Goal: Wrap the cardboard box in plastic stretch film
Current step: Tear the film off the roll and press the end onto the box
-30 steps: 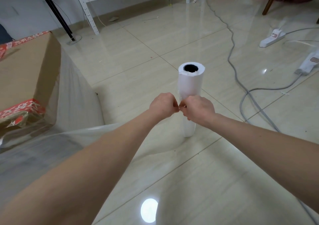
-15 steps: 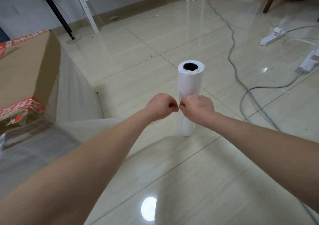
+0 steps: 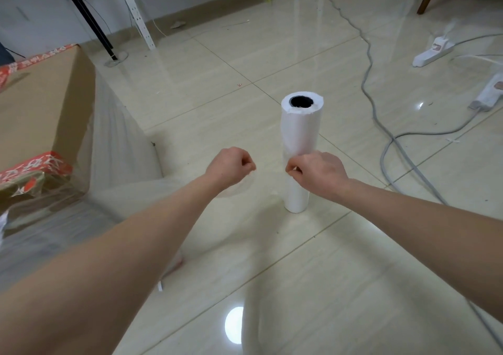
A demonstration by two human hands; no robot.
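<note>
A white roll of stretch film [image 3: 299, 131] stands upright on the tiled floor, its dark core facing up. The cardboard box [image 3: 40, 109] with red tape sits at the left, its near side covered in clear film [image 3: 114, 164] that stretches from the box toward my hands. My left hand [image 3: 230, 168] is a fist pinching the film sheet left of the roll. In front of the roll's lower half, my right hand [image 3: 315, 172] pinches the film with curled fingers. A gap separates the two hands.
A grey cable [image 3: 381, 115] snakes across the floor right of the roll. Two white power strips [image 3: 432, 52] lie at the far right. A white metal shelf frame [image 3: 138, 14] and a black stand leg [image 3: 87, 19] are behind the box.
My hands were touching in front of the roll; now they have pulled apart, the left moving left, the film between them apparently torn or stretched.
</note>
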